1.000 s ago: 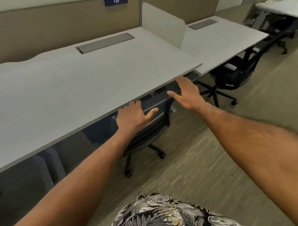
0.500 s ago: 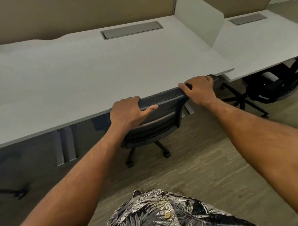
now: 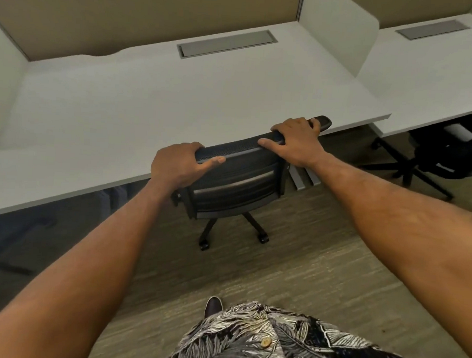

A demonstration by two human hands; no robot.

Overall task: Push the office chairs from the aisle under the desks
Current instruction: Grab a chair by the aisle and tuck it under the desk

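A black mesh-backed office chair [image 3: 234, 184] stands at the front edge of a white desk [image 3: 179, 95], its seat hidden under the desktop and its backrest touching the edge. My left hand [image 3: 180, 163] grips the left end of the backrest's top rail. My right hand [image 3: 296, 141] grips the right end of the same rail. Two of the chair's castors [image 3: 263, 238] show on the floor below the backrest.
A second black chair [image 3: 447, 153] sits under the neighbouring white desk [image 3: 428, 79] to the right. A white divider panel [image 3: 341, 29] separates the two desks. A grey cable hatch [image 3: 224, 44] lies in the desktop. Wood-look floor [image 3: 293, 262] lies between me and the desk.
My hands went from resting flat on the backrest's top to gripping it. The view has swung to face the desk squarely, and the chair's back stands a little further out from the desk edge.
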